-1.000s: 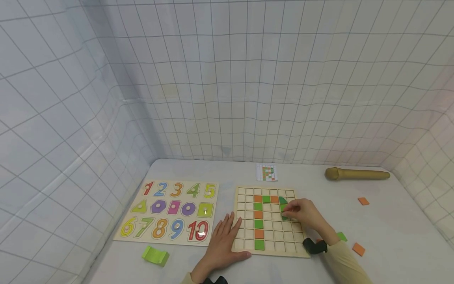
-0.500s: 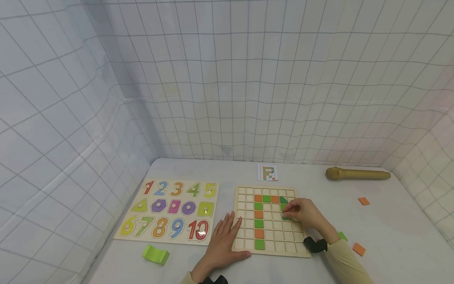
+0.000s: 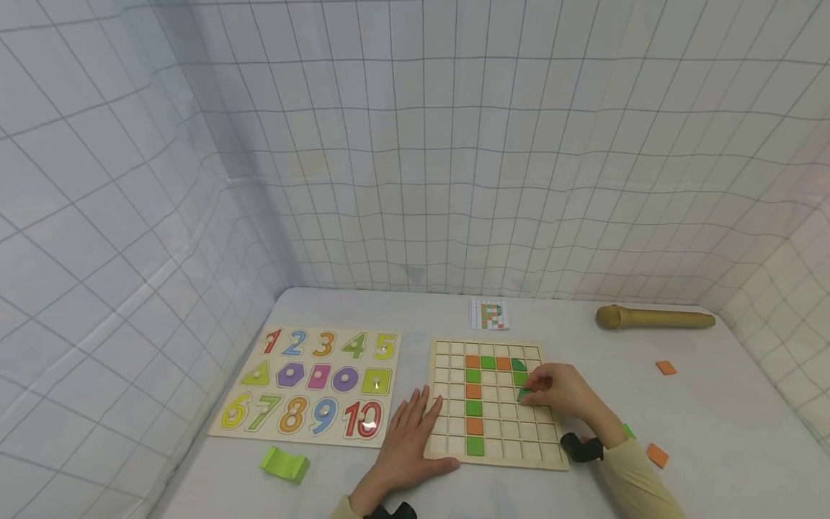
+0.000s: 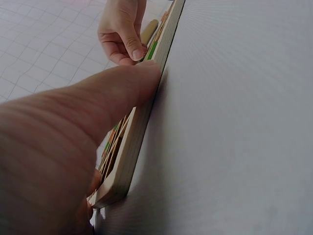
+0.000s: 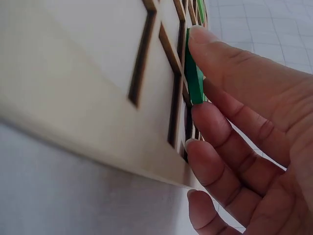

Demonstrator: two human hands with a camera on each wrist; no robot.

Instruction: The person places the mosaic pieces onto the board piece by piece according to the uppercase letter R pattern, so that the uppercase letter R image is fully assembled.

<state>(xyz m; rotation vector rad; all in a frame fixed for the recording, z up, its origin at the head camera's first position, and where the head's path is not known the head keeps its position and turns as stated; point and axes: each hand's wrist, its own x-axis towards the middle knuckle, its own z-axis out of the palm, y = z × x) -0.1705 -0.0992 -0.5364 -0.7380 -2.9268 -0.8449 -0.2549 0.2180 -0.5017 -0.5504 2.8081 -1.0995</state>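
A wooden grid board (image 3: 512,432) lies flat, with green and orange tiles set in a column and along a row near its top. My left hand (image 3: 408,447) rests spread over its left side; in the left wrist view that thumb (image 4: 144,81) lies on the near edge. Over the right part of the grid, my right hand (image 3: 560,389) pinches a dark green tile (image 5: 194,73) between thumb and fingertip. The tile stands tilted at the grid ribs, just below a green square (image 3: 520,378) and a dark green rounded-corner tile (image 3: 519,365).
A number and shape puzzle board (image 3: 298,432) lies to the left, with a light green block (image 3: 285,465) before it. Behind the grid is a pattern card (image 3: 489,315). Loose orange tiles (image 3: 658,455) and a brown microphone-shaped object (image 3: 655,317) lie on the right.
My right hand has shifted slightly right with the dark green tile, uncovering more of the green square above it. The left hand has stayed in place.
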